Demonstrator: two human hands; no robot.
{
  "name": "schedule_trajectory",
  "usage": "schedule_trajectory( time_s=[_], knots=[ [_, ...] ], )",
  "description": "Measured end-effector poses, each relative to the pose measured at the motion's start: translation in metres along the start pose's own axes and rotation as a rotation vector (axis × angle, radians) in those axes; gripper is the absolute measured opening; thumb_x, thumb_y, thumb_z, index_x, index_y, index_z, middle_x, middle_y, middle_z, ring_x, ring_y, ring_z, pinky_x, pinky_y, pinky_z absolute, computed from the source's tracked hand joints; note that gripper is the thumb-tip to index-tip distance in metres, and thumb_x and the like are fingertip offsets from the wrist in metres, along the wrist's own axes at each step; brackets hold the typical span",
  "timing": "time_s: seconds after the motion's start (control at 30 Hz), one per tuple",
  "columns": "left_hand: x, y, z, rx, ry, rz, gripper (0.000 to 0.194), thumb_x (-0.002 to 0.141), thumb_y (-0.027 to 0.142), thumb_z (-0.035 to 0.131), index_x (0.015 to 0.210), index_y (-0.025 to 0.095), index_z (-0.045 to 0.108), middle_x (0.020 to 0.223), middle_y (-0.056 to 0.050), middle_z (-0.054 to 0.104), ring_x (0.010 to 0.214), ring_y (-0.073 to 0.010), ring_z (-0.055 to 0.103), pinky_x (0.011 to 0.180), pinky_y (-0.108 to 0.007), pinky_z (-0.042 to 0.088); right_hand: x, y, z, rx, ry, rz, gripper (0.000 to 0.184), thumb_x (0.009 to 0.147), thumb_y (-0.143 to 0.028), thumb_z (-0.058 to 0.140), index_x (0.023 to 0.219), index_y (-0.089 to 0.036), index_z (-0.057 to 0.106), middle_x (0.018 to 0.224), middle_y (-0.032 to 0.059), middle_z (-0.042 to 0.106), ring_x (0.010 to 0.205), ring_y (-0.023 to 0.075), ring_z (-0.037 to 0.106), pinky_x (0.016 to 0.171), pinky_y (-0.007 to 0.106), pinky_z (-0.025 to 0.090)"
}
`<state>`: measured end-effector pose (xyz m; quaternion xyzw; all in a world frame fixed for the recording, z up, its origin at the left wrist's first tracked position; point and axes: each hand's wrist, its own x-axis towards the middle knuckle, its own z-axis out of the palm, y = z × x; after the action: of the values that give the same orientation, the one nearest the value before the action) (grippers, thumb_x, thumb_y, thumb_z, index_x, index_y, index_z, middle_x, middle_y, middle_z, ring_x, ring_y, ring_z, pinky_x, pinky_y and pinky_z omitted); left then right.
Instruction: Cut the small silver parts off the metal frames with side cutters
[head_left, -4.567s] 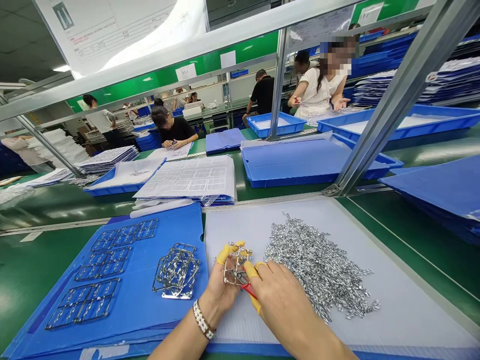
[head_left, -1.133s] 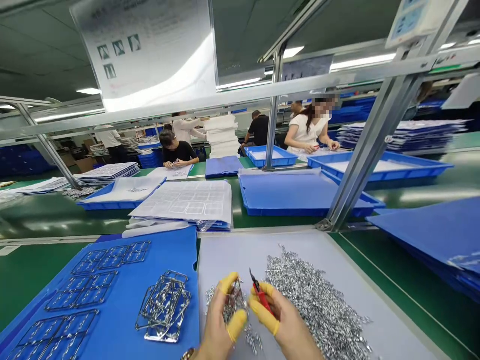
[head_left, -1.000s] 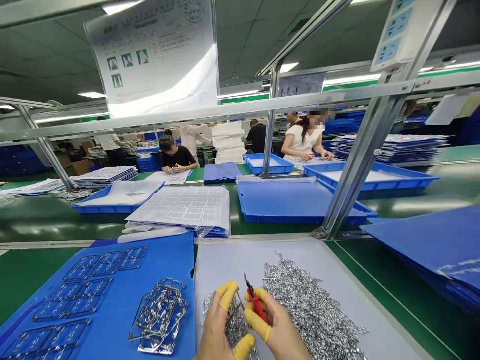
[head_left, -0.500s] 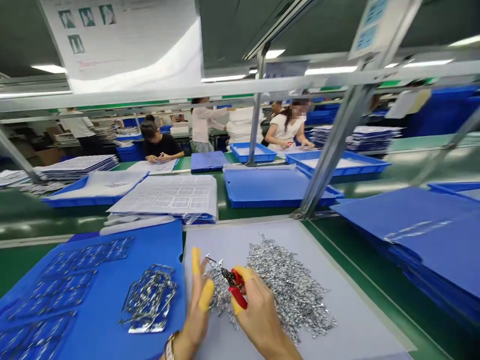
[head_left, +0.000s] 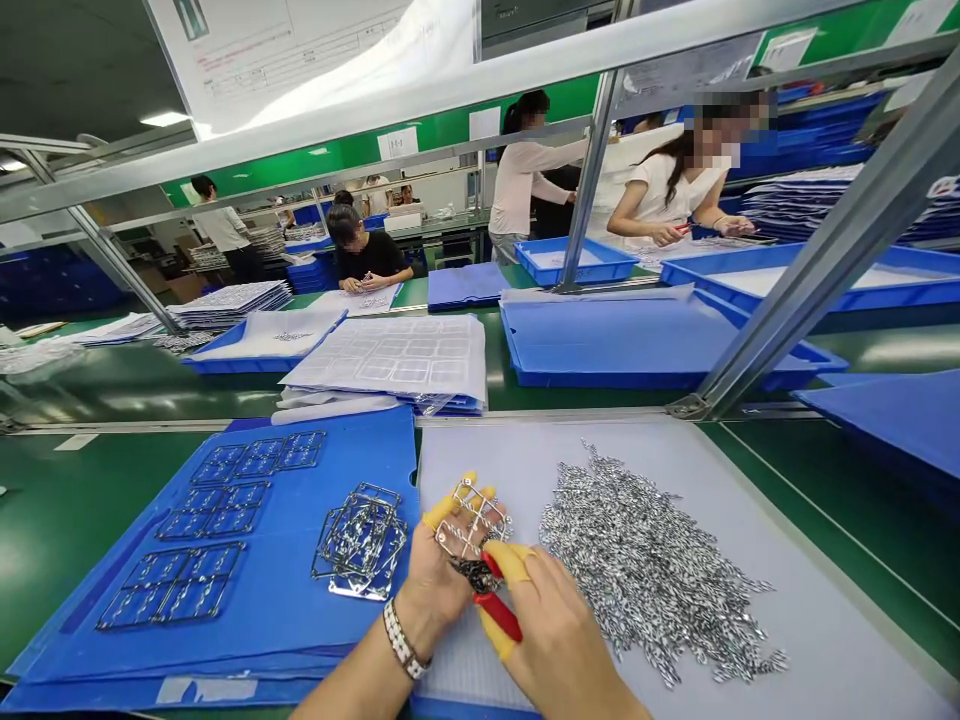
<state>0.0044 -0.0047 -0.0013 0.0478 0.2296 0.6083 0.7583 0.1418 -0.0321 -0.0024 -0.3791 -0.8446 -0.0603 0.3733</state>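
Note:
My left hand (head_left: 436,572) is turned palm up, with yellow covers on its fingertips. It holds a small silvery sprue frame (head_left: 466,522) with little parts between its bars. My right hand (head_left: 551,612), also with yellow finger covers, is closed around red-handled nippers (head_left: 499,612). Their dark jaws meet the lower edge of the frame; whether the blades are closed on it I cannot tell. Right of my hands spreads a large pile of small shiny metallic pieces (head_left: 637,560) on a white sheet (head_left: 817,600).
At left, a blue board (head_left: 277,590) carries rows of sprue frames (head_left: 176,583) and a heap of frames (head_left: 364,545). Beyond lie stacked printed sheets (head_left: 390,355) and a blue tray (head_left: 615,340). A metal post (head_left: 817,235) rises at right. Several people work across the bench.
My view has tilted down and turned left. My left hand has rolled palm up, so the frame now shows its flat face. The nippers stay in my right hand, beside the frame.

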Motion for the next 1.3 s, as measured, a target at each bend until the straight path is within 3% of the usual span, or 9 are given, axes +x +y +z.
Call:
schedule_trajectory(
  time_s=[0.3,0.53,0.73,0.87,1.13,1.3],
  knots=[
    [0.004,-0.005,-0.002,0.052,0.004,0.046,0.028,0.083,0.028,0.055,0.104,0.015,0.067,0.102,-0.01,0.069,0.09,-0.0228,0.064,0.092,-0.04,0.044,0.02,0.009,-0.006,-0.099,-0.358,0.166,0.031,0.076,-0.02,0.06,0.107,-0.02,0.056,0.087,0.0065,0.063,0.079,0.0233,0.058,0.073,0.037,0.045],
    [0.008,-0.008,-0.007,0.108,-0.004,0.061,0.022,0.081,0.026,0.057,0.095,0.014,0.07,0.097,-0.008,0.07,0.093,-0.0237,0.065,0.093,-0.039,0.044,0.03,0.007,-0.006,-0.105,-0.472,0.207,0.03,0.078,-0.026,0.061,0.107,-0.02,0.058,0.091,0.0067,0.065,0.083,0.0243,0.058,0.075,0.038,0.044],
    [0.008,-0.009,-0.011,0.215,0.009,0.127,0.029,0.079,0.023,0.059,0.105,0.013,0.068,0.101,-0.01,0.07,0.094,-0.0236,0.064,0.093,-0.038,0.043,0.038,0.006,-0.012,-0.112,-0.562,0.211,0.025,0.077,-0.022,0.061,0.102,-0.02,0.06,0.089,0.0064,0.066,0.082,0.0235,0.06,0.073,0.035,0.043],
    [0.004,-0.009,-0.007,0.241,-0.016,0.141,0.03,0.08,0.024,0.059,0.107,0.013,0.068,0.102,-0.011,0.07,0.095,-0.024,0.064,0.092,-0.037,0.043,0.037,0.008,-0.017,-0.136,-0.568,0.21,0.023,0.075,-0.018,0.061,0.098,-0.019,0.061,0.083,0.0061,0.066,0.078,0.0226,0.061,0.069,0.033,0.041],
    [-0.001,-0.004,0.001,0.168,0.02,-0.009,0.033,0.083,0.029,0.057,0.113,0.018,0.065,0.109,-0.008,0.068,0.096,-0.0216,0.063,0.083,-0.032,0.047,0.039,0.022,-0.021,-0.2,-0.479,0.259,0.022,0.079,-0.025,0.059,0.1,-0.02,0.062,0.089,0.0069,0.066,0.086,0.025,0.058,0.073,0.036,0.038],
    [-0.001,-0.005,-0.001,0.173,0.039,-0.021,0.033,0.083,0.028,0.056,0.113,0.018,0.065,0.112,-0.008,0.067,0.094,-0.0202,0.063,0.08,-0.031,0.048,0.044,0.025,-0.016,-0.176,-0.488,0.274,0.033,0.08,-0.027,0.059,0.112,-0.02,0.059,0.091,0.0069,0.066,0.087,0.0239,0.059,0.075,0.035,0.038]
  ],
)
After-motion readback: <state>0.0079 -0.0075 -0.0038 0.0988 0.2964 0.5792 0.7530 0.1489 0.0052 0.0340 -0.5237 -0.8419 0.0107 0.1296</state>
